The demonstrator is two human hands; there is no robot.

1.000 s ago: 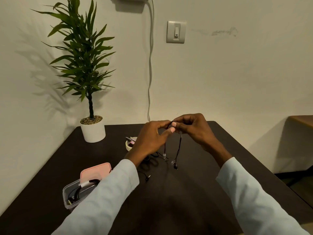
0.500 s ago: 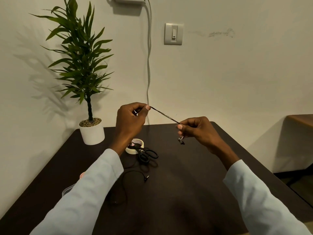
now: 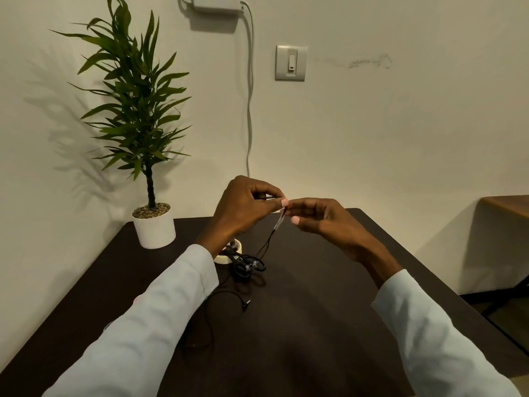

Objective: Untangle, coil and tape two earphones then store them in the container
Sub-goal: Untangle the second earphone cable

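Nearest to the camera, two pale sleeves reached forward over a dark brown table [image 3: 315, 339] with a matte top. On this surface, close to the left sleeve, a black cable lay in a loose curve and ended in a jack plug [image 3: 246, 304]. A little farther stood a roll of tape [image 3: 229, 255], with black scissors [image 3: 243, 265] resting partly on it and partly on the table.

Above these things the two hands were held together in the air. The left hand [image 3: 243, 207] and the right hand [image 3: 320, 217] pinched the same earphone cable [image 3: 279, 222] with fingers and thumbs, their tips almost touching. From this pinch the cable hung down, and its earbuds [image 3: 253, 265] lay just beside the scissors.

At the far left corner of the table stood a green plant in a white pot [image 3: 154, 229]. Behind was a cream wall with a light switch [image 3: 291, 63], a white box [image 3: 216, 2] near the top and a white wire [image 3: 250, 96] going down from it. At the far right, the edge of a wooden shelf [image 3: 506, 204] was visible.
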